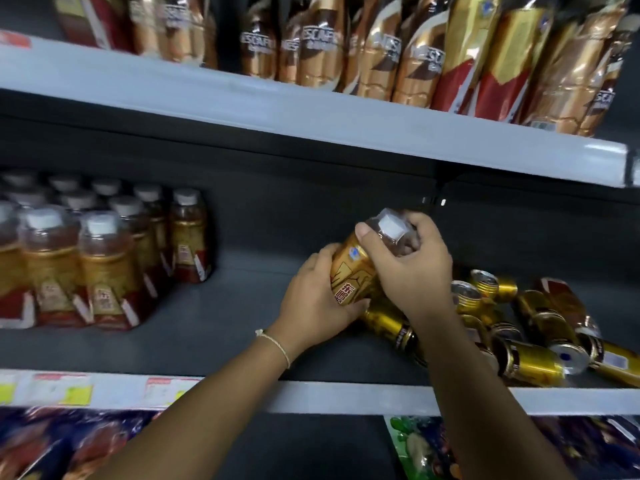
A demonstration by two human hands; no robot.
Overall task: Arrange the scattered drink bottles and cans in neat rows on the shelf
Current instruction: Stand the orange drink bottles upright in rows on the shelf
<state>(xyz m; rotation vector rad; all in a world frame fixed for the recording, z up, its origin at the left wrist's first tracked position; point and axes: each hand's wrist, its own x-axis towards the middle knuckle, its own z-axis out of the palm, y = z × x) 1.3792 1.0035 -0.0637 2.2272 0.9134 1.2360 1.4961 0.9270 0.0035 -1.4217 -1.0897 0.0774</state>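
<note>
I have both hands on one gold-labelled bottle (356, 271) above the middle of the dark shelf (242, 306). My left hand (318, 299) wraps its fingers round the lower body, and my right hand (412, 268) curls over the clear cap at the top, so the bottle sits tilted between them. A thin cord bracelet (277, 344) circles my left wrist.

Just beneath and to the right, gold cans (530, 362) and a few more bottles lie toppled in a loose heap on the shelf floor, touching one another. Well to the left, matching bottles (104, 258) stand upright in tidy rows, white caps up.

The shelf has a dark grey deck and back panel, with a pale front rail (346, 396) carrying price tags (62, 389) on its left. The shelf above holds upright coffee bottles (346, 53) in brown and gold wrap. Below, colourful packets (422, 448) show, blurred.
</note>
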